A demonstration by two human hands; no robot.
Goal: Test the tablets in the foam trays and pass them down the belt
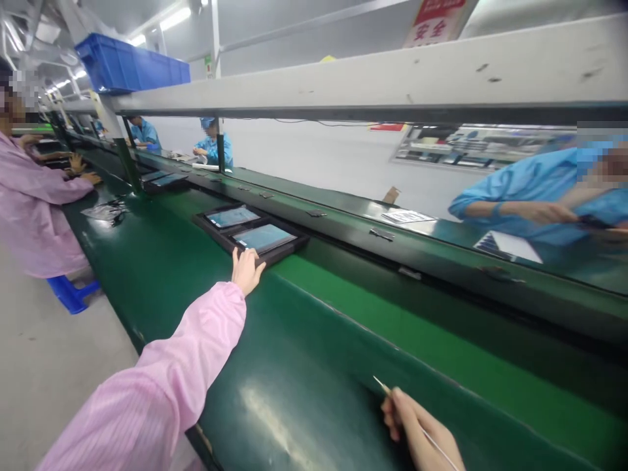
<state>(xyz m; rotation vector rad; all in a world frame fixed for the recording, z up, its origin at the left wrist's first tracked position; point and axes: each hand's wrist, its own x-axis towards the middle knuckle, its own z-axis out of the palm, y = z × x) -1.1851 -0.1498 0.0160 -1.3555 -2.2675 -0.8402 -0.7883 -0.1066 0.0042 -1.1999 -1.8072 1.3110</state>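
Closest in, a slim, pale, pointed tool [381,384] is pinched in the right hand [417,425], its tip held over the smooth, dark green bench [304,353] and well apart from any panel. A thin white length pokes out past the palm; cord or handle, can't be told. Further along, a black, rectangular, two-slot tray [289,250] is touched at its near edge by the left hand [246,269], fingers over the rim; whether it's properly gripped can't be made out tbh. The tray is sat at the bench's inner edge, by a flat, bright green strip [373,314]. Two glossy, blue-grey rectangular panels [265,237] are laid side by side in it, so the filling looks done; whether anything's left on them can't be judged. Beyond, a pink-sleeved co-worker [44,176] is seen at the bench's outer edge.
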